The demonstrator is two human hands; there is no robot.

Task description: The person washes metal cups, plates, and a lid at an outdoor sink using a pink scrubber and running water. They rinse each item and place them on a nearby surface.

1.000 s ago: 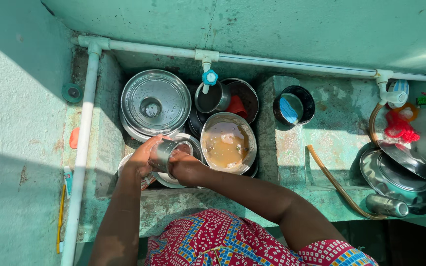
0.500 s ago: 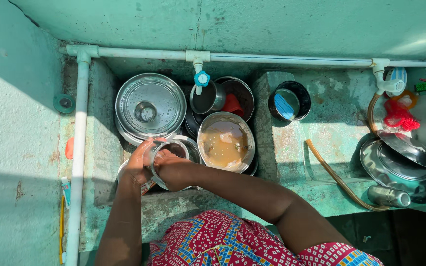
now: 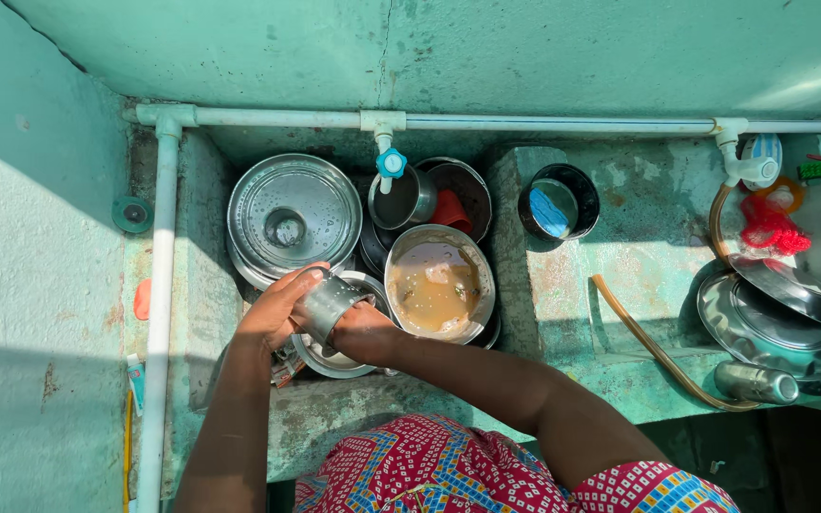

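Down in the sink (image 3: 203, 275), both hands meet on a small steel cup (image 3: 327, 302). The left hand (image 3: 277, 309) wraps around the cup's outer side, fingers curled over its rim. The right hand (image 3: 361, 328) presses against the cup from the other side, but whether it grips the cup or reaches into it cannot be told. The cup lies tilted, held just above a steel plate (image 3: 330, 356) at the sink's near edge.

Behind the hands sits a large round lid (image 3: 294, 217), face up. To its right, under a white tap (image 3: 391, 163) with a blue handle, stands a steel tumbler (image 3: 401, 199), and beside that a pot (image 3: 467, 180) with a red thing inside. Just right of the cup is a wide bowl (image 3: 437, 283) full of murky brown water.

A white pipe (image 3: 160, 285) runs down the left wall and another along the back. On the green counter (image 3: 639, 256) to the right stands a dark cup (image 3: 559, 201) with blue inside. A brown hose (image 3: 662, 351) curves across the counter toward a stack of steel plates (image 3: 772, 328), with a steel flask (image 3: 754, 382) lying near them. A red scrubber (image 3: 768, 231) rests near a second tap (image 3: 743, 161).
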